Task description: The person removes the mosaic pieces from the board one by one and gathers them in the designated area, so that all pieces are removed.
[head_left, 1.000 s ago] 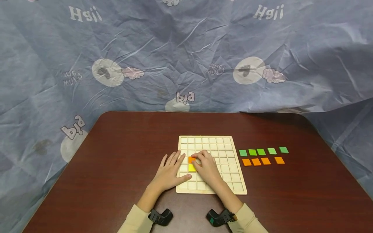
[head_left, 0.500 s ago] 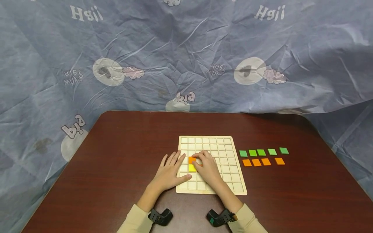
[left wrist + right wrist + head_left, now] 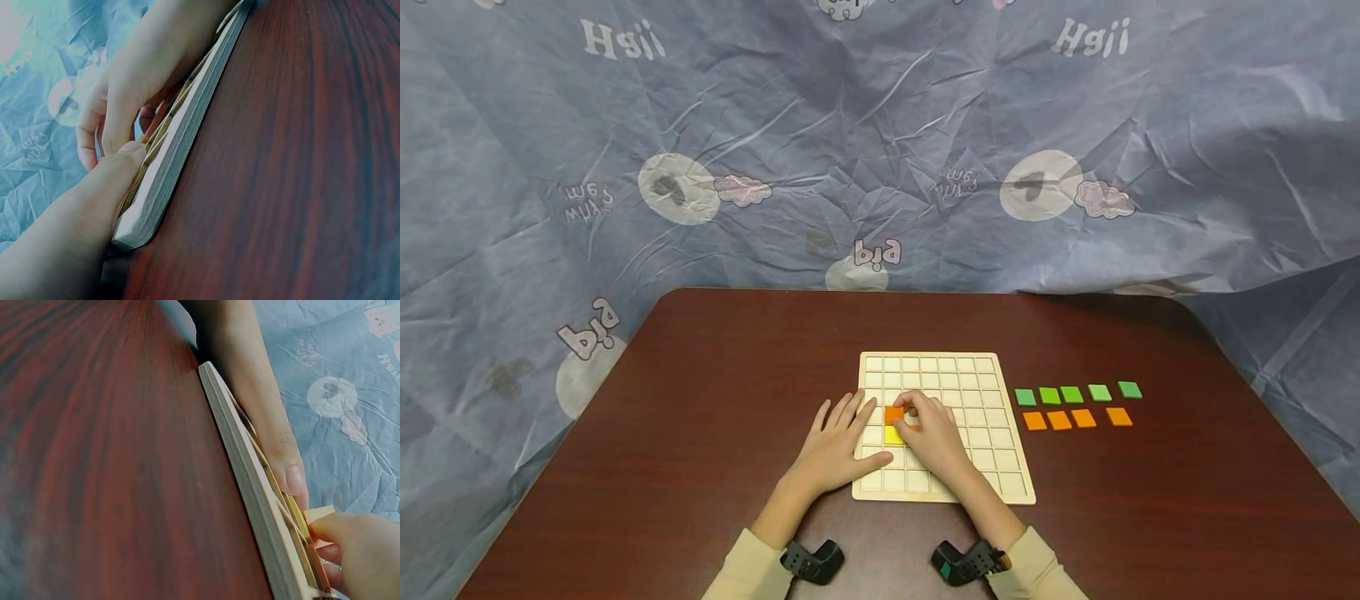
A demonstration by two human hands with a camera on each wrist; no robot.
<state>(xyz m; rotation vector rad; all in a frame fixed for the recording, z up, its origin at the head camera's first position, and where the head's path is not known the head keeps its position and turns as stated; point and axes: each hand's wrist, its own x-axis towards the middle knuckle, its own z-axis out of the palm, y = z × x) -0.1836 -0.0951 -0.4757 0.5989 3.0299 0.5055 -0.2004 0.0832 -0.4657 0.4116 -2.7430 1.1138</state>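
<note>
A pale wooden grid board (image 3: 981, 437) lies on the table. My left hand (image 3: 833, 446) rests on its left side, fingers spread and thumb over the lower left cells. My right hand (image 3: 931, 429) pinches a square orange tile (image 3: 892, 414) between thumb and fingers, just behind a yellow tile (image 3: 892, 435) set in the grid. In the right wrist view the pinched orange tile (image 3: 319, 515) stands tilted up from the board. A sliver of more orange (image 3: 915, 428) shows beneath the right hand, mostly hidden. The left wrist view shows my left thumb (image 3: 119, 165) at the board's edge.
Right of the board lie two rows of loose tiles: several green tiles (image 3: 1071, 395) behind, several orange tiles (image 3: 1060, 420) in front. The dark red wooden table (image 3: 700, 400) ends at a hanging blue-grey printed cloth (image 3: 820, 150).
Hardly anything differs. The right fingers shift very slightly at the orange tile, and the left hand stays in place on the board.
</note>
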